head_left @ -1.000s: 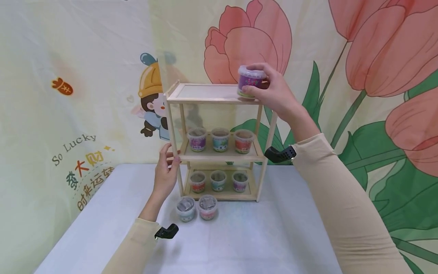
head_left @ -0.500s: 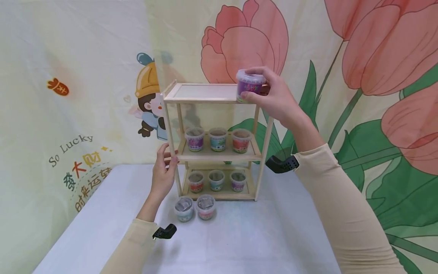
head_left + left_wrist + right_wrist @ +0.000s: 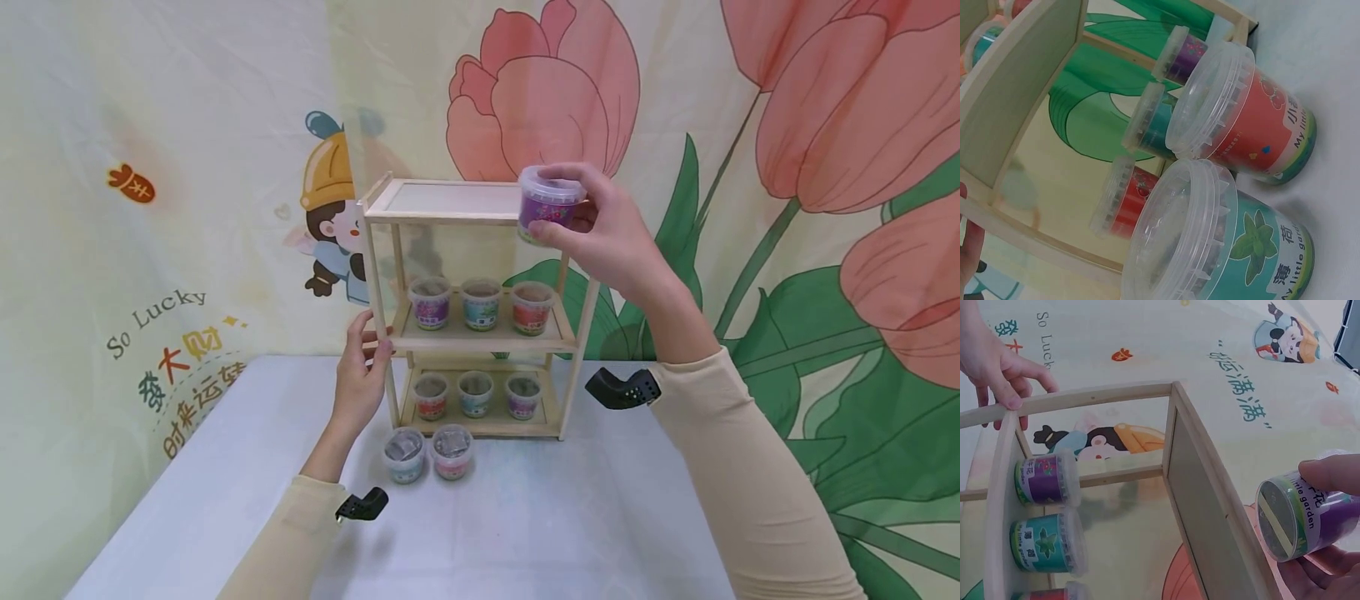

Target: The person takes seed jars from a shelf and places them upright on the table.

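My right hand [image 3: 611, 229] grips a lidded purple plastic tub [image 3: 549, 207] between thumb and fingers, just in front of the right end of the top shelf. In the right wrist view the tub [image 3: 1310, 512] is tilted, its clear base showing. At the left, my left hand [image 3: 362, 367] holds the front post of the wooden rack [image 3: 480, 346] near the middle shelf. Purple [image 3: 430, 304], teal [image 3: 481, 306] and red [image 3: 532, 308] tubs stand in a row on the middle shelf. On the bottom shelf are a red [image 3: 431, 397], a teal [image 3: 476, 395] and a purple tub [image 3: 522, 397].
A teal tub [image 3: 404, 457] and a red tub [image 3: 452, 453] stand on the white-covered table [image 3: 525, 525], before the rack's front left. A printed curtain [image 3: 240, 167] hangs close behind. Black cameras sit at both wrists.
My right hand has brought the purple tub down and forward, from over the top shelf's right end to in front of its edge. The left hand stays on the post.
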Demonstrator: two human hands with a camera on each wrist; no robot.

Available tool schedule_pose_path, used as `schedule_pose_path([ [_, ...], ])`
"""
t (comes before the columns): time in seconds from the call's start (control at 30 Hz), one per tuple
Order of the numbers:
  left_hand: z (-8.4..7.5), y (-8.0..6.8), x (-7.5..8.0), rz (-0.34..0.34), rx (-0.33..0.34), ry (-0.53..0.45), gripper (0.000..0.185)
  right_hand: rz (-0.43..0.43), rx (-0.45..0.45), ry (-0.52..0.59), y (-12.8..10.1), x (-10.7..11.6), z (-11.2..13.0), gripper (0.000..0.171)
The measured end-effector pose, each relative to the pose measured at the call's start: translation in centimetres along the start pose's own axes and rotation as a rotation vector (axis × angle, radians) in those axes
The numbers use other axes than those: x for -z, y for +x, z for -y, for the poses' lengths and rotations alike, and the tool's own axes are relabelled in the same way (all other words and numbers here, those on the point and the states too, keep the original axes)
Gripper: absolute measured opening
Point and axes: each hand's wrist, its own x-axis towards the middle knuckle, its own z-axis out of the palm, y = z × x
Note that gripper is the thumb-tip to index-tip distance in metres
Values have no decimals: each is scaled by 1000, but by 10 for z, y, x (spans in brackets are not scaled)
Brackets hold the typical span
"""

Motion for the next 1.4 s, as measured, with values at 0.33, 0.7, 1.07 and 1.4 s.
schedule_pose_path([
  [0.33, -2, -1, 1, -3, 12, 1, 55, 8, 44, -1, -14, -14, -12, 59],
  [0.7, -1, -1, 1, -6, 7, 12, 55, 27, -25, -2, -32, -31, -32, 60],
  [1.07, -2, -1, 1, -6, 10, 12, 54, 43, -52, 20, -47, -50, -53, 60],
  [1.4, -2, 0, 0, -9, 0, 10, 55, 49, -69, 78, -63, -62, -66, 60],
])
